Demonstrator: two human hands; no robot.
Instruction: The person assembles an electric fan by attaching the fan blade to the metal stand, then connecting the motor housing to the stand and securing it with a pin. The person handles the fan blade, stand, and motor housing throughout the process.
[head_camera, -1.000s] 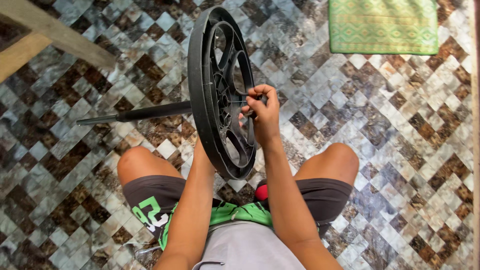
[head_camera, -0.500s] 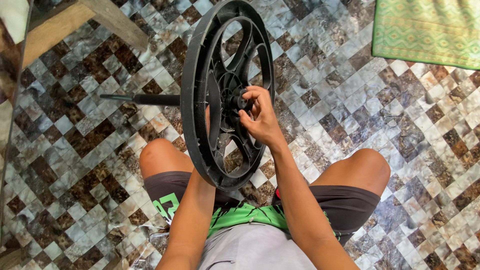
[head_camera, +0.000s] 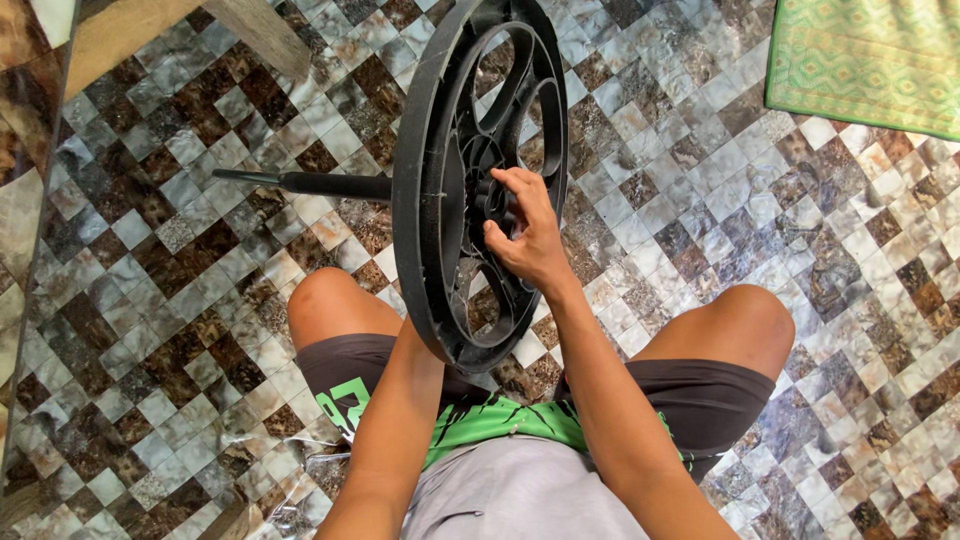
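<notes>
A black round plastic base with open spokes stands on edge above my knees. A black pole sticks out of its far side to the left. My right hand rests on the hub on the near side, fingers curled around a small black part at the centre. My left forearm reaches up behind the disc; the left hand itself is hidden by the disc.
The floor is brown, grey and white diamond tile. A green patterned mat lies at the top right. Wooden furniture legs stand at the top left. My bare knees sit under the disc.
The view has shifted, so the disc sits higher and more to the right. My right hand's fingers have turned on the hub, from pinching at the centre to cupping it.
</notes>
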